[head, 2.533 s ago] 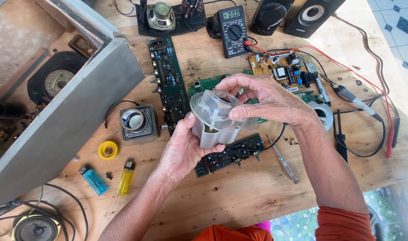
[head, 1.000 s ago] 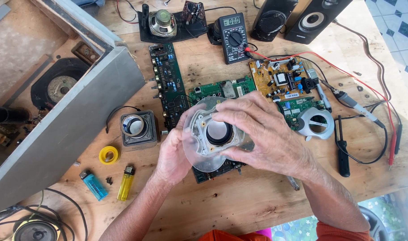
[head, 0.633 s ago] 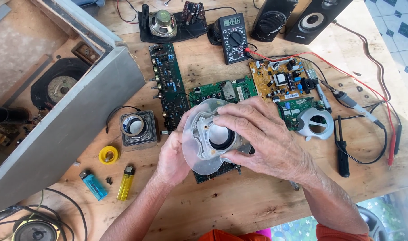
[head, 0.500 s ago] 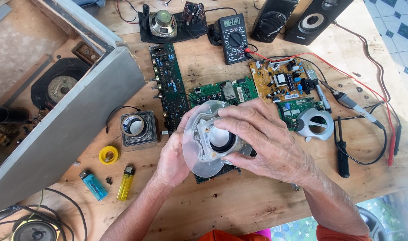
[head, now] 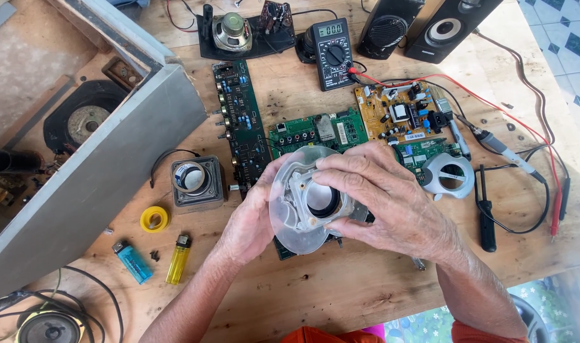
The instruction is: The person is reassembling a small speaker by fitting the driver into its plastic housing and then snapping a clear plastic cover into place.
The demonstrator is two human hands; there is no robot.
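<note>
Both hands hold a round, clear-grey plastic speaker housing [head: 299, 209] above the wooden table [head: 366, 286]. Its open back faces me, showing a dark round magnet in the middle. My left hand [head: 252, 219] cups the housing from the left and underneath. My right hand [head: 391, 203] grips its right rim, fingers curled over the top edge. Under the housing lies a dark circuit board, mostly hidden.
Green boards [head: 239, 127] [head: 318, 130], an orange board [head: 398, 114], a multimeter [head: 333, 51], two black speakers [head: 423, 25], a small square speaker [head: 196, 181], a yellow tape roll [head: 154, 219], two lighters [head: 177, 259], a soldering iron [head: 499, 149], a screwdriver [head: 485, 216] and an open grey cabinet [head: 93, 178] surround my hands.
I have turned the housing from its side so that its open back faces up. Both hands have kept hold of it and lowered it slightly toward the table.
</note>
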